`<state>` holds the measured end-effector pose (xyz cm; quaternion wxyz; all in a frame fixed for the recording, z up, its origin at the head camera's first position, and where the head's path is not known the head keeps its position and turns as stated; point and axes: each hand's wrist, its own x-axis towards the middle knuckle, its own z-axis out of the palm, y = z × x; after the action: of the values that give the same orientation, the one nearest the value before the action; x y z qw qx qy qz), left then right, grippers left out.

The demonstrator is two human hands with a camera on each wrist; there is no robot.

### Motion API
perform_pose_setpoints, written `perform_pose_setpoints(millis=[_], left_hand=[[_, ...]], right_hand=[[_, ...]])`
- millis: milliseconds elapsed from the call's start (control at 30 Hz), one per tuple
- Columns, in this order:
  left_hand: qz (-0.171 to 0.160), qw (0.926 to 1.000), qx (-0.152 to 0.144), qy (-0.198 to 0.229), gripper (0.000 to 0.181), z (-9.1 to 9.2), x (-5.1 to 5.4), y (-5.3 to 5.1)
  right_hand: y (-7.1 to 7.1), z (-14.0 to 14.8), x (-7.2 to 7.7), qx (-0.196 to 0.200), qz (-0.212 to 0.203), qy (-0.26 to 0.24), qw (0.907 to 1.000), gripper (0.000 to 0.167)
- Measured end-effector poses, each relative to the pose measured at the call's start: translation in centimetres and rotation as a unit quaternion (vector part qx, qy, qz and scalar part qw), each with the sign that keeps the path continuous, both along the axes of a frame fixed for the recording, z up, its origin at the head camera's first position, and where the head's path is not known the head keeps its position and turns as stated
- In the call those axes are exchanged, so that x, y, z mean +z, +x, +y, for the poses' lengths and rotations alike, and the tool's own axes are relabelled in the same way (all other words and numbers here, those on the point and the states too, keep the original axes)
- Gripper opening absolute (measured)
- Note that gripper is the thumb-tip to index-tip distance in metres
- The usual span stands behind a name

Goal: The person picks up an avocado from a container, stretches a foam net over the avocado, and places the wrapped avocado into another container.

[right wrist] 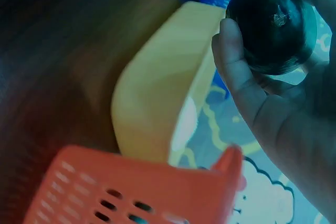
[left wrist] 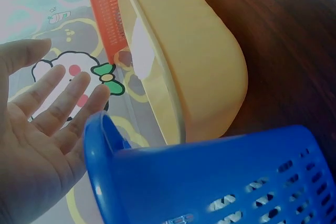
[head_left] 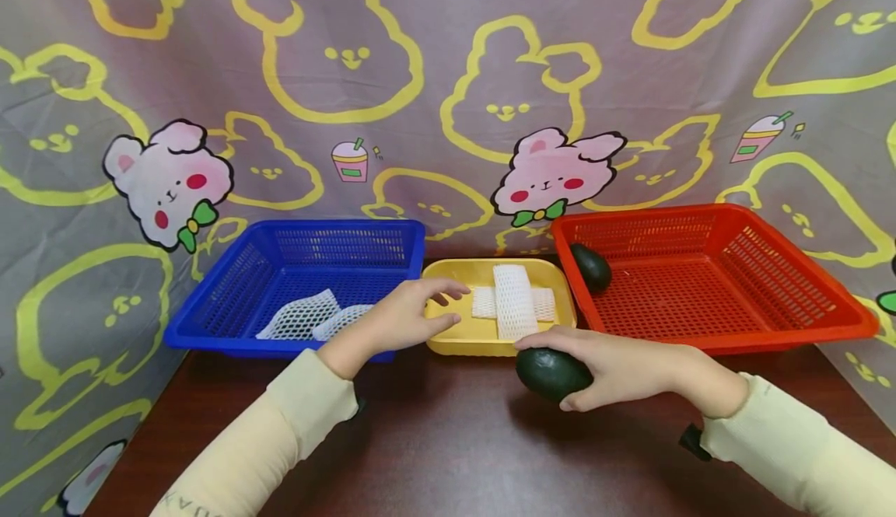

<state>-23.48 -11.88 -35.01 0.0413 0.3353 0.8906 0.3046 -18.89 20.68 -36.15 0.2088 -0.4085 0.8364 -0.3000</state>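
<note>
My right hand point(head_left: 623, 365) grips a dark green avocado point(head_left: 553, 373) above the table, in front of the yellow tray point(head_left: 448, 344). In the right wrist view, fingers and thumb curl round the avocado point(right wrist: 273, 24). My left hand point(head_left: 406, 315) hovers by the tray's left end with fingers spread and nothing in them; the left wrist view shows its bare palm point(left wrist: 37, 156). Two white foam net sleeves lie crossed in the tray, the upper sleeve point(head_left: 514, 299) over the lower sleeve point(head_left: 483, 303). Another avocado point(head_left: 591, 268) rests at the left side of the red basket point(head_left: 728, 338).
A blue basket point(head_left: 231, 342) stands on the left, holding white net-covered pieces point(head_left: 301, 316) partly hidden by my left arm. The red basket is on the right, close to the tray. Behind everything hangs a patterned cloth point(head_left: 434, 50). The brown table point(head_left: 448, 455) extends in front.
</note>
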Motion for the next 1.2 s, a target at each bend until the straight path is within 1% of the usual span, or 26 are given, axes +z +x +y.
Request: perform_pose_setpoints(millis=[133,333,433,500,667,867,1033,1200], left_hand=[[0.001,1.0,0.003,-0.001,0.037,0.2,-0.1,0.0],[0.002,0.9999,0.008,-0.012,0.039,0.7,-0.6,-0.2],[-0.005,0.9999,0.007,-0.012,0.038,1.0,-0.8,-0.3],[-0.009,0.9999,0.005,-0.009,0.038,1.1,-0.9,-0.3],[-0.01,0.9999,0.004,-0.01,0.039,1.7,-1.2,-0.3],[-0.009,0.9998,0.001,-0.016,0.041,2.6,-1.5,-0.5],[-0.01,0.9998,0.0,-0.016,0.042,3.3,-1.6,-0.6],[-0.024,0.9995,0.004,-0.018,0.044,4.1,-1.9,-1.0]], right_hand=[[0.0,-0.5,-1.2,0.013,-0.014,-0.003,0.9998,0.073],[0.1,-1.3,-2.7,0.029,-0.039,-0.007,0.9988,0.074],[0.3,-1.8,-3.4,0.036,-0.035,-0.001,0.9987,0.074],[0.3,-2.0,-3.9,0.045,-0.023,0.0,0.9988,0.074],[0.5,-2.5,-4.9,0.056,-0.009,0.008,0.9983,0.075],[0.7,-3.0,-5.6,0.06,-0.01,0.02,0.9979,0.076],[0.8,-3.4,-6.0,0.068,-0.013,0.019,0.9974,0.075],[0.9,-3.6,-6.1,0.074,-0.009,0.02,0.997,0.075]])
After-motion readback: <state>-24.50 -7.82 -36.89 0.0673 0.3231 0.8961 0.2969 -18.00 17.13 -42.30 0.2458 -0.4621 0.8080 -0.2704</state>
